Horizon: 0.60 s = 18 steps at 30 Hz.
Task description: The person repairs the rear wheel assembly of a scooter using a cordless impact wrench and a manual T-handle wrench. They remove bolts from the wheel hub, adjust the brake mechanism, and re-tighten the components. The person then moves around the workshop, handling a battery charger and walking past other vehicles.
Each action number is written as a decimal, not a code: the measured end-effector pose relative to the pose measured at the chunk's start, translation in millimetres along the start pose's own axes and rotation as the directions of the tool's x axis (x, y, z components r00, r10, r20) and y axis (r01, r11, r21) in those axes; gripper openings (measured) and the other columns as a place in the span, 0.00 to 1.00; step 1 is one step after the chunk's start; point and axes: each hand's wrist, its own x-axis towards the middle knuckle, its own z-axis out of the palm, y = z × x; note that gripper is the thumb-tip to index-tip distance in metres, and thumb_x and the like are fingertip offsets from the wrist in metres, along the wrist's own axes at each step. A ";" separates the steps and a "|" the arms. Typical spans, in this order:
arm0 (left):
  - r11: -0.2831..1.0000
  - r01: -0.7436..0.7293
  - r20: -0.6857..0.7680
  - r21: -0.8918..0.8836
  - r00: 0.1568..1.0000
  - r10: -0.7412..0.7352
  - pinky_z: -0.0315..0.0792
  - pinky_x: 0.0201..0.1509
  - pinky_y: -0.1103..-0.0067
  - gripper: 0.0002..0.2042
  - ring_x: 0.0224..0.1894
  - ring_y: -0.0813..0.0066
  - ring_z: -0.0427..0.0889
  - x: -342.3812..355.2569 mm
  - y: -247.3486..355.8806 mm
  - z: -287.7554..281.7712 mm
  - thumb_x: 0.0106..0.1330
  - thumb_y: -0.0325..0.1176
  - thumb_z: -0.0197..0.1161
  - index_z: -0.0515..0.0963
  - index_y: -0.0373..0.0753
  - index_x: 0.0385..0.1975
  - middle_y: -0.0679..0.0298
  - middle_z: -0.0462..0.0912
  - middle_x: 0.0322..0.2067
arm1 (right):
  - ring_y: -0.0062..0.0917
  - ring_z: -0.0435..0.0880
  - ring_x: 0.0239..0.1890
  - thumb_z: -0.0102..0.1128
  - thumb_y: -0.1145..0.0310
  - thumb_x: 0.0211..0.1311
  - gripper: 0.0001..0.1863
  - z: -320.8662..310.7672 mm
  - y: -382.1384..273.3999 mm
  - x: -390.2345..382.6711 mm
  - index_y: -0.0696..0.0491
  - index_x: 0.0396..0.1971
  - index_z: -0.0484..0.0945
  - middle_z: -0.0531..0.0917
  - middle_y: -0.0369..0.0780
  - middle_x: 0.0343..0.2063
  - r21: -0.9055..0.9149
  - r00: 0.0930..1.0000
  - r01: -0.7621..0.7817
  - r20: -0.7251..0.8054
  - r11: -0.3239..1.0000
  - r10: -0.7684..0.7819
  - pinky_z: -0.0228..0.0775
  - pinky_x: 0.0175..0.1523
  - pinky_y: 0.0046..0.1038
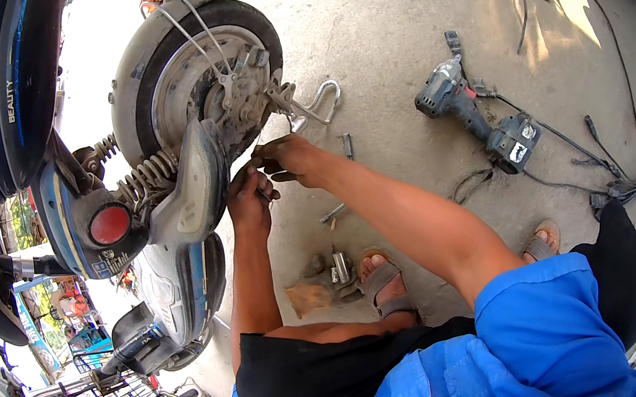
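An electric scooter stands along my left, its rear wheel and dusty hub at the far end. Both my hands meet low beside the scooter's grey side cover, just short of the hub. My left hand is closed, fingers curled around something small that I cannot make out. Touching it from the right, my right hand pinches with thumb and fingers; what lies between them is hidden. A bent metal stand sticks out beyond my right hand. Thin dark cables run from the hub toward my fingers.
On the concrete to the right lies a cordless impact wrench, with cables beyond it. Near my sandalled foot are a metal socket and dark parts. Under my right forearm lies a socket tool. A coil spring juts out.
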 end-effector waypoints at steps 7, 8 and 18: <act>0.990 -0.008 -0.023 0.142 1.000 0.011 0.68 0.23 0.79 0.12 0.19 0.80 0.67 -8.2 -1.9 -0.1 0.64 0.33 0.56 0.74 0.31 0.40 0.69 0.67 0.18 | 0.21 0.69 0.15 0.56 0.77 0.54 0.05 -1.4 17.8 31.5 0.63 0.24 0.77 0.76 0.40 0.19 0.001 0.997 0.051 -0.051 0.999 -0.051 0.58 0.17 0.23; 0.984 0.018 -0.042 0.177 0.999 -0.011 0.68 0.24 0.79 0.12 0.19 0.79 0.67 -13.7 0.3 2.1 0.63 0.34 0.56 0.74 0.30 0.40 0.69 0.67 0.19 | 0.21 0.68 0.14 0.55 0.77 0.54 0.06 1.3 20.4 33.2 0.64 0.22 0.76 0.75 0.41 0.17 0.014 0.994 0.044 -0.103 0.999 -0.043 0.55 0.16 0.24; 0.980 -0.082 -0.086 0.183 0.991 0.099 0.77 0.27 0.78 0.07 0.25 0.78 0.74 -11.9 -9.6 -1.9 0.64 0.29 0.54 0.74 0.34 0.38 0.65 0.74 0.23 | 0.21 0.69 0.15 0.56 0.78 0.50 0.05 8.3 25.2 46.1 0.60 0.17 0.74 0.74 0.39 0.15 0.272 0.999 0.042 -0.041 0.961 -0.032 0.58 0.17 0.25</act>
